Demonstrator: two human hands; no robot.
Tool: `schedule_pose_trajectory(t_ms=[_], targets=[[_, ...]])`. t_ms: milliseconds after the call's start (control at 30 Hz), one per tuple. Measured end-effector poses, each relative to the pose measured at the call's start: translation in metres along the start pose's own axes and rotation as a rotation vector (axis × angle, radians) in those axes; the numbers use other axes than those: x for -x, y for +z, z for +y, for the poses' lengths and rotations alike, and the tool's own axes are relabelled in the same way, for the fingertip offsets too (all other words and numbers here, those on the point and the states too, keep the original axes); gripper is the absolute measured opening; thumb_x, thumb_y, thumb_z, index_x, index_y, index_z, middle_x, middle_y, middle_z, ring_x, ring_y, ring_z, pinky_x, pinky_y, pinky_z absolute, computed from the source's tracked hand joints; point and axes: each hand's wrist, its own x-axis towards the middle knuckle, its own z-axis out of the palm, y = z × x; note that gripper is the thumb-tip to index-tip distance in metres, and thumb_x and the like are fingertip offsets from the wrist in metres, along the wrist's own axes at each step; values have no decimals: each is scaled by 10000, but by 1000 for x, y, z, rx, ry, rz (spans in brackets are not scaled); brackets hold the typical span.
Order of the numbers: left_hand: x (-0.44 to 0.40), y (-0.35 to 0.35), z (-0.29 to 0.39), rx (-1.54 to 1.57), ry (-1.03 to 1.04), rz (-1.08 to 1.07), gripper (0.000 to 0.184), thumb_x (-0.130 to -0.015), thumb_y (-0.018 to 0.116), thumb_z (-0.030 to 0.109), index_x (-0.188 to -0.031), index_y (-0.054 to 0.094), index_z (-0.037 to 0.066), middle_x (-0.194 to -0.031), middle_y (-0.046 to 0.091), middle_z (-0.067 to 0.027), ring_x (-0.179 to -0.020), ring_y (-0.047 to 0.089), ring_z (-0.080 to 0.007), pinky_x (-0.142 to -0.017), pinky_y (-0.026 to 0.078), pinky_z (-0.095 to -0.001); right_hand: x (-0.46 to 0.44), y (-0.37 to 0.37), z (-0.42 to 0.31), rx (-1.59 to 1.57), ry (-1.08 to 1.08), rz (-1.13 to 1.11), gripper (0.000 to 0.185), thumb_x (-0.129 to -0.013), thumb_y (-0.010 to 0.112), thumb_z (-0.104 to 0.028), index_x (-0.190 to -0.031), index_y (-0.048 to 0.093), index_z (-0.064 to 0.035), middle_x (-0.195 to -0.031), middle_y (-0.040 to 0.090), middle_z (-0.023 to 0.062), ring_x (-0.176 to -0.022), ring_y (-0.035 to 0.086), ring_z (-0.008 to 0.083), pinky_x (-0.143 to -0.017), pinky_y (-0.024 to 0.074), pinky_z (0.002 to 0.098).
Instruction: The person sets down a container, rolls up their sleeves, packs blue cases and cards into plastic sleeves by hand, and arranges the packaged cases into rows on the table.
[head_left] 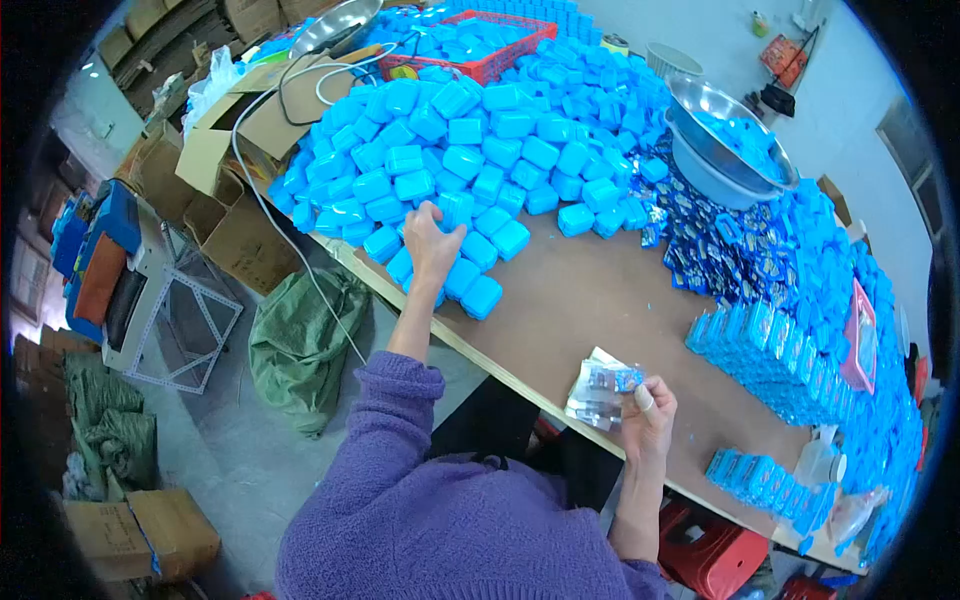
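Rounded blue boxes (463,163), loosely heaped

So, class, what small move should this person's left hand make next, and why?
Probably draw the blue box toward the thin sheets: the left hand is touching it, and the right hand is at the sheets.

Counted: one left hand (433,245), one right hand (650,415), one surface (590,290), one red basket (518,56), one pink basket (853,345), one blue basin (700,165), two metal bowls (335,24); blue boxes (462,161) too numerous to count.
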Motion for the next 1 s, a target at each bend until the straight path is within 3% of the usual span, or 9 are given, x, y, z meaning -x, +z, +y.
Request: schedule_pose_trajectory(t_ms=[67,133,167,267,400,600,900,1000], targets=[[2,-6,14,65,35,-24,357,-627,758,153,-845,512,14,-790,586,-124,-761,576,-278,-682,450,-390,-3,-1,0,90,-5,38,56,-830,604,-60,-840,553,-38,-875,599,54,-851,563,139,-828,439,302],[12,-14,35,685,-128,-249,288,-711,707,93,-913,516,17,-852,588,-69,-844,574,-183,-715,451,-310,-6,-5,-1,152,-10,114,63,-844,589,-78,-836,545,-34,-887,588,55,-881,547,143,-848,428,313],[25,-21,56,701,-148,-307,288,-711,707,93,-913,516,17,-852,588,-69,-844,574,-183,-715,451,-310,-10,-5,-2,154,-19,132,58,-850,582,-76,-840,550,-30,-895,589,57,-883,549,143,-845,429,304],[64,-52,119,1458,-474,-783,244,-774,647,40,-981,520,16,-894,588,-39,-868,558,-118,-727,448,-258,-18,3,-6,173,-42,184,43,-859,575,-68,-853,561,-28,-891,600,62,-874,562,146,-852,439,302],[107,-54,145,1534,-455,-999,271,-783,623,12,-1031,513,11,-924,600,-57,-841,572,-122,-753,457,-266,-18,-2,-5,74,-58,96,40,-861,582,-70,-866,568,-32,-886,620,65,-854,591,154,-849,458,312],[121,-44,137,1437,-474,-1108,252,-792,627,26,-1024,531,5,-928,609,-64,-840,579,-121,-752,463,-264,-14,1,-12,-170,-34,72,48,-849,601,-70,-866,565,-43,-895,633,68,-836,611,164,-830,479,321],[122,-39,133,1334,-503,-1129,229,-804,640,54,-1013,567,-9,-919,618,-62,-841,581,-110,-727,474,-254,-8,6,-14,-16,-29,53,63,-845,610,-77,-848,567,-30,-846,614,50,-844,589,151,-820,472,319],[121,-38,133,1335,-522,-1171,230,-804,643,57,-1013,578,-13,-912,621,-62,-836,584,-110,-724,475,-250,-9,-5,-9,31,-98,19,74,-835,621,-79,-861,563,-42,-900,634,65,-877,594,131,-849,447,295]])
